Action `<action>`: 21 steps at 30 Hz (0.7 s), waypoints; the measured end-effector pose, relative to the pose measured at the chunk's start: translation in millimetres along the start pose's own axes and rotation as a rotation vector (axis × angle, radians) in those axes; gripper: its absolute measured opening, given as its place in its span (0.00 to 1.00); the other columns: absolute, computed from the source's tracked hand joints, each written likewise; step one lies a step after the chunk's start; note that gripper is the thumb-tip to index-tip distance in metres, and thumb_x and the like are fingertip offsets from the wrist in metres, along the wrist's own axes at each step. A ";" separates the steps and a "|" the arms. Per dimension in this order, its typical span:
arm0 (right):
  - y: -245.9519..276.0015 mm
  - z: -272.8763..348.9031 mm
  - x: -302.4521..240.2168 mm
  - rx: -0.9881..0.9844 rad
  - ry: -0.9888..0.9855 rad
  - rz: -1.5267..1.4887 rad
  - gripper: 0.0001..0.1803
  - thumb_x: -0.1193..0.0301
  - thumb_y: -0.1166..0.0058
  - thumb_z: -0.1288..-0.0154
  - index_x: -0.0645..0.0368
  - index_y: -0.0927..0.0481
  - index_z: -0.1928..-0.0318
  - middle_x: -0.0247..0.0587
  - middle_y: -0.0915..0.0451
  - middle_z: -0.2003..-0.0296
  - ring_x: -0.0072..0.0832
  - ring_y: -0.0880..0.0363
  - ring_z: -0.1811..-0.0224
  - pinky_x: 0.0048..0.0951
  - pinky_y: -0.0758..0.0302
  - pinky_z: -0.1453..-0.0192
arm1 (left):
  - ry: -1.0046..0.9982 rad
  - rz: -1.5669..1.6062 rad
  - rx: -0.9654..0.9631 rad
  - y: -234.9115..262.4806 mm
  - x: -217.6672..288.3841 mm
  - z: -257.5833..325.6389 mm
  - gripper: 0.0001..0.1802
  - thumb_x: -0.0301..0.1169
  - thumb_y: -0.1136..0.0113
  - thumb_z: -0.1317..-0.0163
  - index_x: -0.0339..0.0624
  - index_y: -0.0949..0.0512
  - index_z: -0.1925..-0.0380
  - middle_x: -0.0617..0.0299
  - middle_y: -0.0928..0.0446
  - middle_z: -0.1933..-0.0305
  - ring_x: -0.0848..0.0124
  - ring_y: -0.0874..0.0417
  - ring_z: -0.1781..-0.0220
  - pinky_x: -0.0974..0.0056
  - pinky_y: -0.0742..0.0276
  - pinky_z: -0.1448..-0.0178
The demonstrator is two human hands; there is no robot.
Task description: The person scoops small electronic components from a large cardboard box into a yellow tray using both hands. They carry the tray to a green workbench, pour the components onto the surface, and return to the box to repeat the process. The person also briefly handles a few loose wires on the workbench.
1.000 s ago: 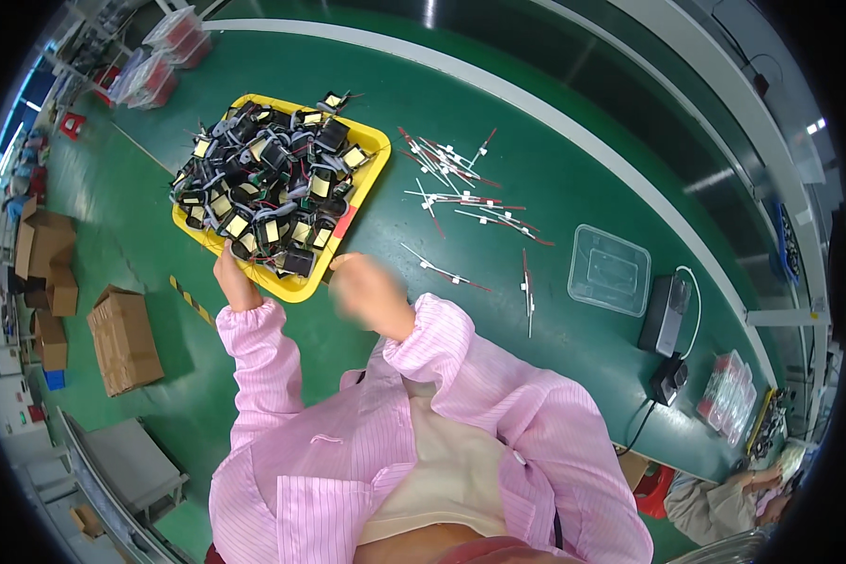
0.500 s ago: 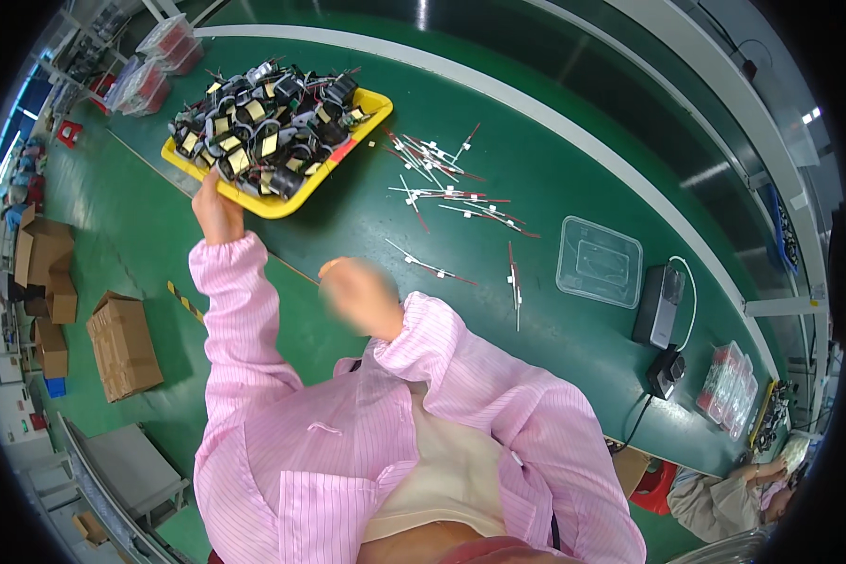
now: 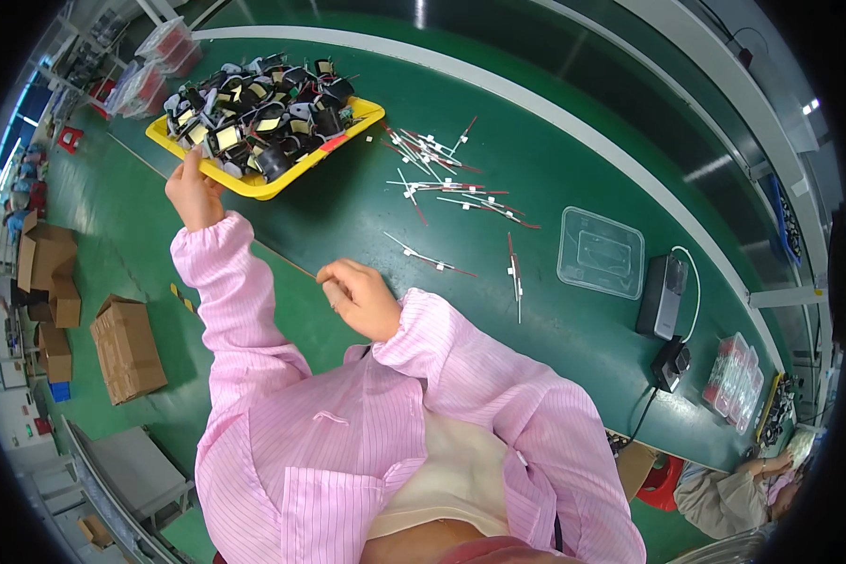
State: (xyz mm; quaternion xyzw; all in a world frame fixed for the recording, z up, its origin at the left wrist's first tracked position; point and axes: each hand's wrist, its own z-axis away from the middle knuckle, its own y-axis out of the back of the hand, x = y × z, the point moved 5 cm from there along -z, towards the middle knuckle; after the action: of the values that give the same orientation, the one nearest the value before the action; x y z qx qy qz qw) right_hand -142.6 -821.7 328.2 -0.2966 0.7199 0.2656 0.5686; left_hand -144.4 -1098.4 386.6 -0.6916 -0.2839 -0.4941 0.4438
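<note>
A yellow tray at the far left of the table is heaped with black cylindrical parts that carry wires and pale yellow pads. My left hand is closed on the tray's near left rim, thumb over the edge. By the table's near edge, my right hand hovers with loosely bent fingers, thumb apart, and nothing visible in it. Closest to it on the tabletop lies a thin red-and-white wire lead with white connectors. Several more such leads are scattered beyond it.
A clear plastic container stands on the right, beside a grey-black power box with a cable and black adapter. Bagged parts lie farther right. Cardboard boxes stand on the floor at left. Another person sits at lower right.
The tray has shifted a little to the far left with my left hand on its rim, and its contents have settled differently. My right hand, blurred before, stays in nearly the same place.
</note>
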 end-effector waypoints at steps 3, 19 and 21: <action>7.9 -1.2 -11.0 0.182 0.060 0.155 0.13 0.81 0.55 0.46 0.65 0.31 0.58 0.45 0.29 0.70 0.35 0.27 0.72 0.32 0.29 0.68 | -0.044 0.002 0.042 -5.9 8.7 6.0 0.18 0.32 0.45 0.45 0.25 0.31 0.64 0.55 0.26 0.75 0.69 0.23 0.80 0.67 0.23 0.78; 29.8 -100.6 -89.7 0.221 0.587 0.566 0.18 0.58 0.43 0.47 0.61 0.29 0.67 0.44 0.38 0.66 0.39 0.41 0.62 0.38 0.41 0.56 | -0.246 -0.073 0.063 -20.1 37.1 50.0 0.26 0.40 0.56 0.35 0.32 0.42 0.45 0.53 0.26 0.73 0.71 0.23 0.80 0.72 0.28 0.81; 33.8 -111.7 -91.0 0.213 0.680 0.526 0.20 0.56 0.48 0.44 0.63 0.29 0.70 0.42 0.37 0.69 0.38 0.40 0.64 0.33 0.39 0.59 | -0.302 0.038 0.156 -20.2 21.4 44.2 0.24 0.41 0.59 0.34 0.34 0.42 0.46 0.53 0.26 0.72 0.69 0.23 0.78 0.72 0.27 0.79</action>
State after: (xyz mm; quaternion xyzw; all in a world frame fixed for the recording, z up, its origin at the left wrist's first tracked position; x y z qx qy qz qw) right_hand -225.0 -867.7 442.3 -0.1137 0.9403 0.2129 0.2400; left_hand -134.6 -1050.9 408.1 -0.7267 -0.3716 -0.3527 0.4577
